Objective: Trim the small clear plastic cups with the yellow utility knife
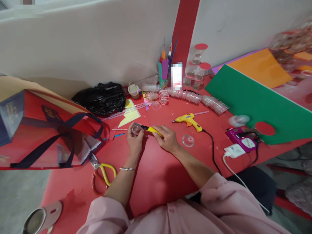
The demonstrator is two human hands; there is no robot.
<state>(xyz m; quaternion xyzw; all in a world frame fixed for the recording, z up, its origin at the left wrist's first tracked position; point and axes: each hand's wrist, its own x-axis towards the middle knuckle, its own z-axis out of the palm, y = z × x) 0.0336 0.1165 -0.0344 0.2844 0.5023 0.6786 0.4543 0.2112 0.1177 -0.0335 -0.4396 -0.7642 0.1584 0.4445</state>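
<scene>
My left hand (134, 140) is closed around a small clear plastic dome lid (136, 130), holding it above the red table (156, 169). In my right hand (168, 137) is a yellow and black utility knife (154, 130), its blade pointing left and reaching the lid. Whether the blade has gone into the plastic is too small to tell. A second clear lid (188, 141) lies right of my right hand. Beyond it rests a yellow hot glue gun (189, 121) with a glue stick in its back. Scissors (105, 174) with yellow and red handles lie left of my left forearm.
A red gift bag (48, 130) and a black plastic bag (102, 97) occupy the left. Nested clear cups (192, 97) line the back. On the right are a green board (255, 104) and a purple power strip (240, 138) with cords. A tape roll (44, 216) sits front left.
</scene>
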